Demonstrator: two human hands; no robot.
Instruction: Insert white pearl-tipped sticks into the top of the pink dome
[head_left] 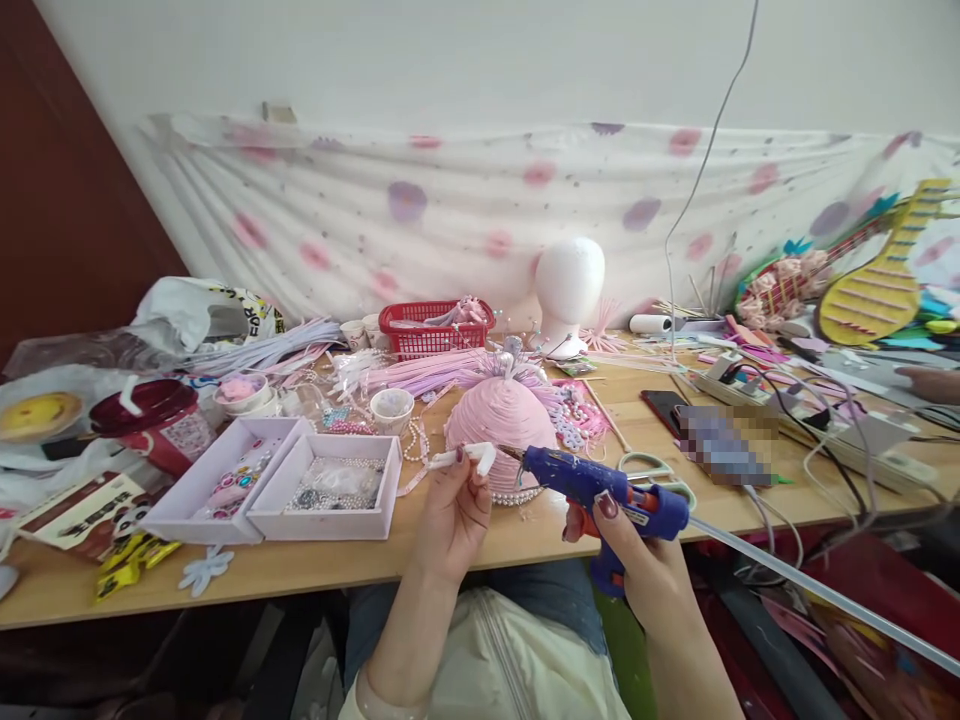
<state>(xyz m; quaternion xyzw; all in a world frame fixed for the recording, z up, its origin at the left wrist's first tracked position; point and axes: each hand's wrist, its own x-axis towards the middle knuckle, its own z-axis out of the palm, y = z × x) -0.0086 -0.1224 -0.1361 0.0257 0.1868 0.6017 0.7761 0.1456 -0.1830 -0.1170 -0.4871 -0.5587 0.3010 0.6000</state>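
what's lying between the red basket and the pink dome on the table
In the head view, a bundle of pink and lilac pipe cleaners lies between the red basket and the pink dome.

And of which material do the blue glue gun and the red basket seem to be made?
Blue glue gun: probably hard plastic, slightly shiny, by its smooth, moulded-looking shape.
Red basket: probably plastic too, somewhat shiny, judging by its regular openwork wall.

A wooden table (300,563) bears two boxes (330,525) and a pink dome (495,418).
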